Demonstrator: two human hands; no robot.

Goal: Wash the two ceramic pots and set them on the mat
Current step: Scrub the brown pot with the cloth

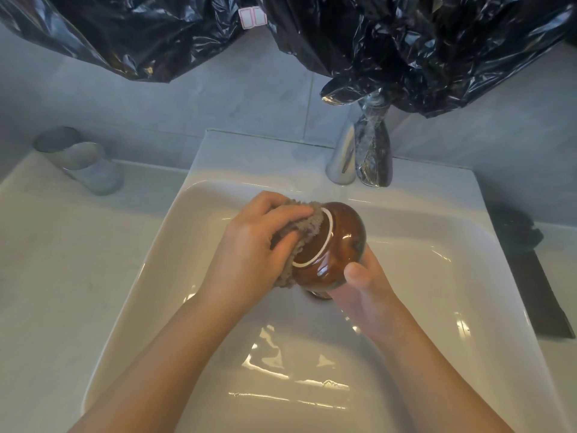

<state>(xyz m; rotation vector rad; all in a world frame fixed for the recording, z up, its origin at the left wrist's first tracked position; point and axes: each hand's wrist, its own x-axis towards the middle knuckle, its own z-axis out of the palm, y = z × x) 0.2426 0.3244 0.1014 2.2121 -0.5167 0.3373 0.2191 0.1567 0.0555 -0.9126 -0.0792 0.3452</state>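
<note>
Clearly the washing is only partly done: one glossy brown ceramic pot point(331, 248) sits at the centre of the frame, held over the white sink basin point(437, 307), tipped on its side with its pale unglazed foot ring facing left. Its glaze is shiny and wet-looking, with bright highlights, and no dirt can be made out on it. The left hand point(249, 245) is curled around a grey-brown scrubbing cloth point(299, 245), fingers and thumb pinching it and pressing it against the pot's base. The right hand point(362, 292) cups the pot from below and to the right, thumb laid up on its side. Judging from this, the first pot is mid-scrub and not yet rinsed or set down; a second pot is not in view. A dark mat point(537, 282) lies at the right edge beside the basin, with nothing identifiable as a pot on it. Above, the chrome tap point(342, 157) shows no running water.
</note>
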